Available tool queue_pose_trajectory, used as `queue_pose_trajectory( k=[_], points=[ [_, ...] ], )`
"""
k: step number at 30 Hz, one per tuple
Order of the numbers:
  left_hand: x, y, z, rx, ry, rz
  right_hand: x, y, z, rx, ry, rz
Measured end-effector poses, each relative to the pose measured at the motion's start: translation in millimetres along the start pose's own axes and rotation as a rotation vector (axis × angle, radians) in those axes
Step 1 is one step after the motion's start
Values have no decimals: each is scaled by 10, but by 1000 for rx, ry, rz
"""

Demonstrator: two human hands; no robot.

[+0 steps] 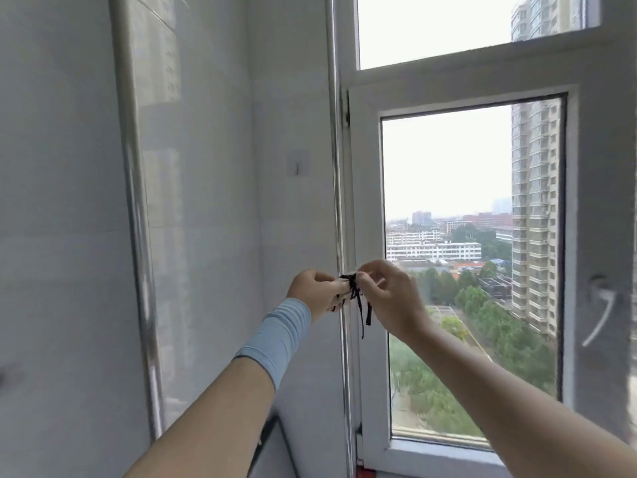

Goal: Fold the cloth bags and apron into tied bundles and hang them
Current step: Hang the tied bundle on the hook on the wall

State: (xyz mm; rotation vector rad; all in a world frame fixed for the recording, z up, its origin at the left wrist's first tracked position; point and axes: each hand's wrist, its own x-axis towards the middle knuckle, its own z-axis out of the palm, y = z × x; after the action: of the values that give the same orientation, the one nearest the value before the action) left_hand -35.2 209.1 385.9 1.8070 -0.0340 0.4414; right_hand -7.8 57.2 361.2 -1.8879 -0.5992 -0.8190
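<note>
1. Judging by the hands, the step under way is tying. The left hand (315, 291) has its fingers curled round a small folded bundle (339, 303), and only a pale, dark-marked scrap of it shows past them.
2. The right hand (389, 294) pinches the black ties (358, 298) at the knot between thumb and fingertips. Two loose ends hang down between the hands.
3. Bundle and ties are held up in the air by the hands alone, just in front of the left edge of the window frame (362, 201).
4. I cannot tell whether this piece is a bag or the apron, because too little of it shows.
5. Done, as far as can be seen: the piece looks folded small, and its knot seems close to formed.
6. Left, in my judgement: drawing the knot tight and hanging the bundle. A small wall hook (298, 164) sits on the tiled wall (206, 236), above and to the left of the hands. No bundle hangs from it, and it looks the likely place.
7. No other bundles are in view, so how many are finished cannot be judged.
8. No container shows in this view, so there are no contents to report.
</note>
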Motion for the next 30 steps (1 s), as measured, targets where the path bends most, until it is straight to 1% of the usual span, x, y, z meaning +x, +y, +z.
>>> queue_pose_trajectory(
  k=[3,5,6,8,13,15,18,23,27,30],
  points=[
    [-289,-428,311,-24,-38,-104,-481,357,-58,-77,-38,53],
    [-453,-787,522,-31,-97,-185,-799,604,-113,-98,-98,131],
    [-616,-1020,673,-19,-130,-239,-1044,776,-153,-119,-138,183],
    [-813,-1368,842,30,-144,-288,-1361,951,-206,-176,-195,239],
    [-1601,-2157,1487,89,-203,-448,-2378,1632,-351,-190,-440,526],
    [-1931,-2446,1717,100,-242,-510,-2834,1854,-441,-218,-511,605],
    [-2426,-2783,2037,85,-294,-606,-3443,2074,-578,-165,-558,748],
    [-3212,-3303,2451,97,-400,-751,-4349,2454,-766,-126,-790,928],
    [-3637,-3642,2638,153,-445,-834,-4851,2594,-861,20,-790,1102],
    [-3840,-3798,2687,204,-416,-847,-5031,2549,-945,205,-835,1210]
  ],
)
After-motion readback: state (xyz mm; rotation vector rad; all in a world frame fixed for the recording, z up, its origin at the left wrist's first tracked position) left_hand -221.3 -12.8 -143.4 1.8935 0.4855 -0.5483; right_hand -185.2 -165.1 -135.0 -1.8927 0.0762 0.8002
